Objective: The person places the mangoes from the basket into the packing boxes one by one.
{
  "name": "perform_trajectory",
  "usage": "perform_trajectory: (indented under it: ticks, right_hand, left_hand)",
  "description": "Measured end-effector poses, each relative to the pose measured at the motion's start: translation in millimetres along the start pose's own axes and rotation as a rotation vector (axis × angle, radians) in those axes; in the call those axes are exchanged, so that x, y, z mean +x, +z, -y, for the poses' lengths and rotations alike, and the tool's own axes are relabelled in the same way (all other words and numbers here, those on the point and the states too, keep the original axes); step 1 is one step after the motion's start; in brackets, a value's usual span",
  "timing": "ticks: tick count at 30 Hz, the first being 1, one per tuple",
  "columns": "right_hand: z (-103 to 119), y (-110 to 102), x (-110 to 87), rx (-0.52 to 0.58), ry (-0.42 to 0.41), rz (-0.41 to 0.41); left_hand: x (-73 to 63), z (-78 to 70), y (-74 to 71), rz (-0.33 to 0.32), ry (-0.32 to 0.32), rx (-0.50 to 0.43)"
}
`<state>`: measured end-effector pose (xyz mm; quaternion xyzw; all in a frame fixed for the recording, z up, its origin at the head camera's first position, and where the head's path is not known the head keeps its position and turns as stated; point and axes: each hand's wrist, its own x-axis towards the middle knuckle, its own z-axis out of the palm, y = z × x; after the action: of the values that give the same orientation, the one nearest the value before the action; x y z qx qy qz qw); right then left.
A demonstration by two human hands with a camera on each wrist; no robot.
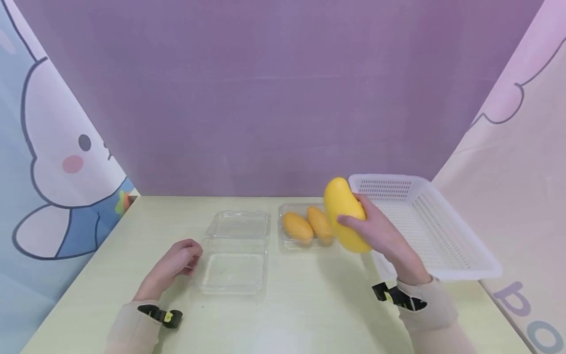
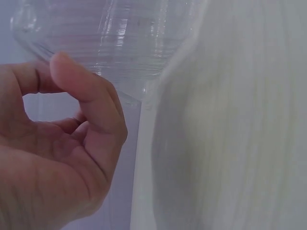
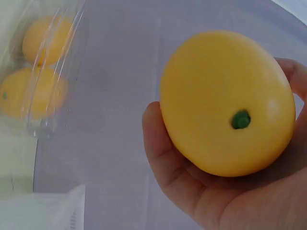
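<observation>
My right hand (image 1: 373,226) grips a large yellow mango (image 1: 342,211), raised above the table, thumb on one side and fingers on the other. Its green stem end faces the right wrist view, where the mango (image 3: 225,100) fills the palm. My left hand (image 1: 179,260) is beside the left edge of an open clear plastic clamshell box (image 1: 232,273). In the left wrist view, the fingers (image 2: 96,100) are loosely curled, and a fingertip overlaps the rim of the box (image 2: 129,43). Behind, a second clear box (image 1: 289,243) contains two orange-yellow mangoes (image 1: 297,227).
A white perforated plastic basket (image 1: 442,231) stands at the right of the pale table (image 1: 292,319), just beyond my right hand. A purple panel (image 1: 283,98) closes off the back, and printed cartoon sheets (image 1: 66,147) hang at the sides.
</observation>
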<state>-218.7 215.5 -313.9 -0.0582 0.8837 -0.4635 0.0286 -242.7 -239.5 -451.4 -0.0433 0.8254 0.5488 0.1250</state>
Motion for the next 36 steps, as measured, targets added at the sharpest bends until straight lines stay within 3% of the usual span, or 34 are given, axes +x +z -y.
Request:
perform_trajectory:
  ticks: [10, 19, 27, 36]
  right_hand:
    - [8, 25, -4.5, 0.038, -0.08, 0.009]
    - [15, 49, -4.9, 0.123, -0.154, 0.066]
    - [19, 75, -3.2, 0.083, -0.19, 0.047]
    - [26, 101, 1.7, 0.101, -0.241, -0.038]
  left_hand:
    - [-0.2, -1.5, 2.3, 0.007, 0.003, -0.016]
    - [2.2, 1.2, 2.2, -0.011, -0.009, -0.031]
    - [-1.6, 0.6, 4.8, 0.005, 0.0, -0.064]
    - [1.1, 0.2, 3.4, 0.006, 0.003, -0.072]
